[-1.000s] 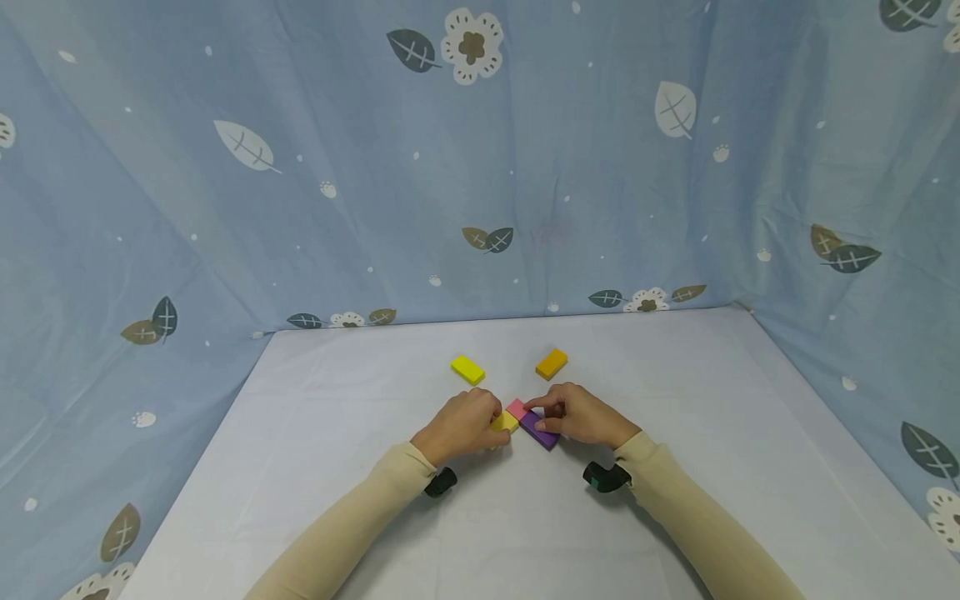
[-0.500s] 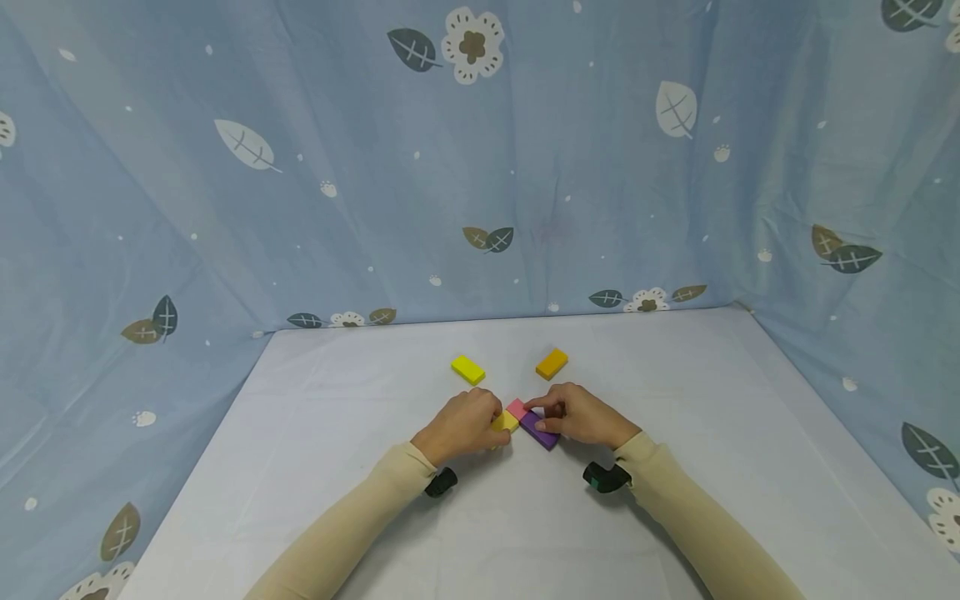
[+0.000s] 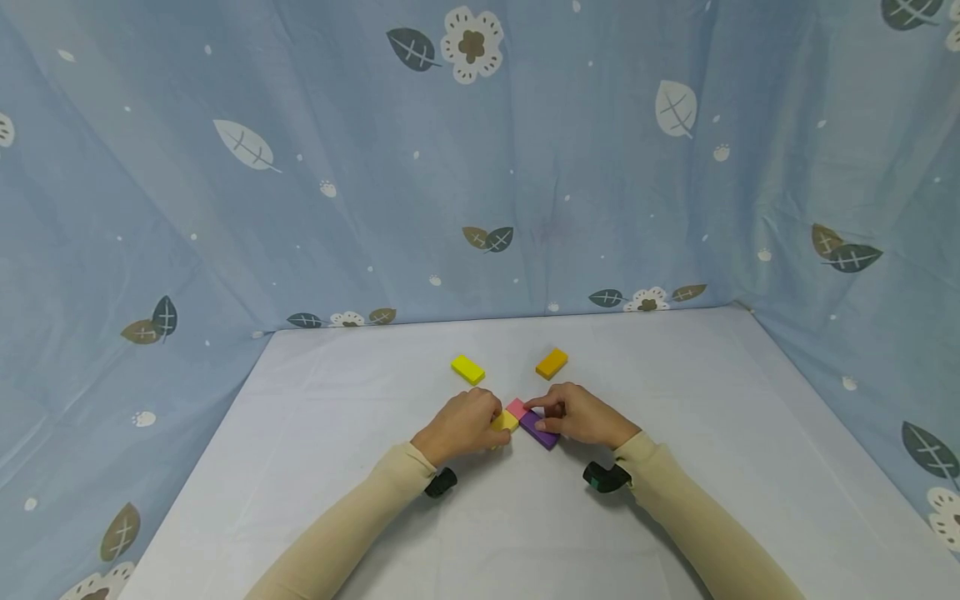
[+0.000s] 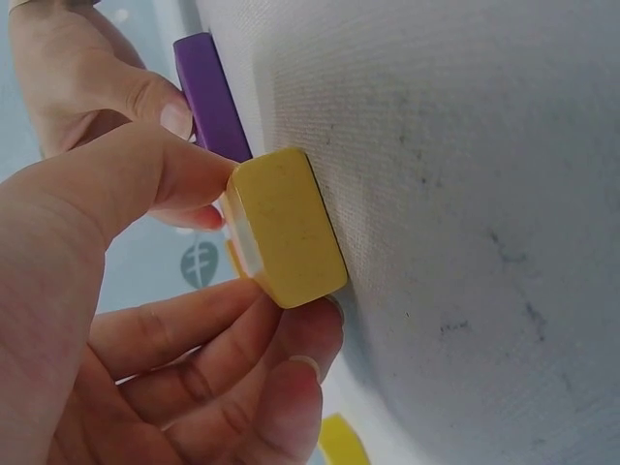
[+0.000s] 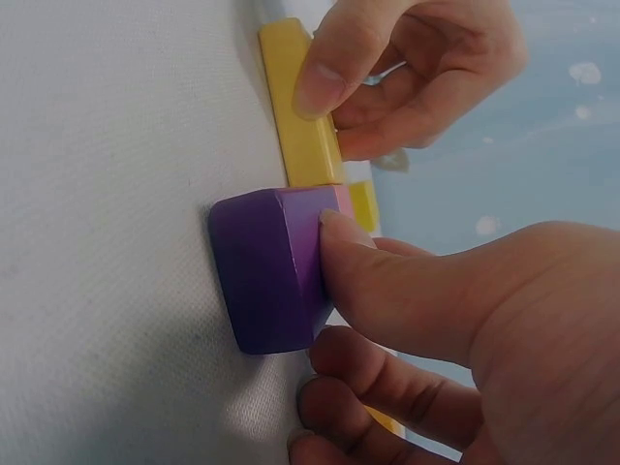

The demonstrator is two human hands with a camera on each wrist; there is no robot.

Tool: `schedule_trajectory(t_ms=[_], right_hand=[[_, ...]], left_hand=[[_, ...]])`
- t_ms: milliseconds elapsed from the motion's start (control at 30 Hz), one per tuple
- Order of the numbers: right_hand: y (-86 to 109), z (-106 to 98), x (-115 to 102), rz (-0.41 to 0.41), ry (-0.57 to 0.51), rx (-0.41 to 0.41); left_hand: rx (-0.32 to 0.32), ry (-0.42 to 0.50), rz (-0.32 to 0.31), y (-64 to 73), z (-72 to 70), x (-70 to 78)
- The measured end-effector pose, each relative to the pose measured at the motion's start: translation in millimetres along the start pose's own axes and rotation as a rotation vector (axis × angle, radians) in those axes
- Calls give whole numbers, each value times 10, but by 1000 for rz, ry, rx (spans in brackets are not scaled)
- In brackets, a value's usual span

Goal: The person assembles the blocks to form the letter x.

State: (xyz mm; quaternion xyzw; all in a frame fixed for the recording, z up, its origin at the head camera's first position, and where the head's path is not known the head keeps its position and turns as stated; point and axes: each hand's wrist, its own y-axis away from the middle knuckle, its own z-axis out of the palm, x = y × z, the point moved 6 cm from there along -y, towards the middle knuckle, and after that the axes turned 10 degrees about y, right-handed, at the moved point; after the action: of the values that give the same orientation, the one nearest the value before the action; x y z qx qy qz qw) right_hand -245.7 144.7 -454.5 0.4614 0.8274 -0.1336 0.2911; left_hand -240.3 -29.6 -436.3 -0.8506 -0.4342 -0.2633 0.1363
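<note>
Purple block (image 5: 262, 276), pale-yellow block (image 4: 293, 231) in hands (image 3: 459, 425) (image 3: 588, 415)

long plain cream sleeves (image 3: 352, 525) – black wrist cameras (image 3: 611, 477), the right one marked green

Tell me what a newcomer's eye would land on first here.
Probably the purple block in the right hand, vivid against the white table, beside the pale yellow block in the left hand, with the pink block just beyond them. Next, the bright yellow block and the orange block, lying apart farther back. Behind everything hangs the blue leaf-print curtain.
</note>
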Motion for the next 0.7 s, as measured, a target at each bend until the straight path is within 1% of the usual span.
schedule_trajectory(t_ms=[700], right_hand=[[-2,2,0,21,13,-6]], left_hand=[[0,6,4,2,9,-23]])
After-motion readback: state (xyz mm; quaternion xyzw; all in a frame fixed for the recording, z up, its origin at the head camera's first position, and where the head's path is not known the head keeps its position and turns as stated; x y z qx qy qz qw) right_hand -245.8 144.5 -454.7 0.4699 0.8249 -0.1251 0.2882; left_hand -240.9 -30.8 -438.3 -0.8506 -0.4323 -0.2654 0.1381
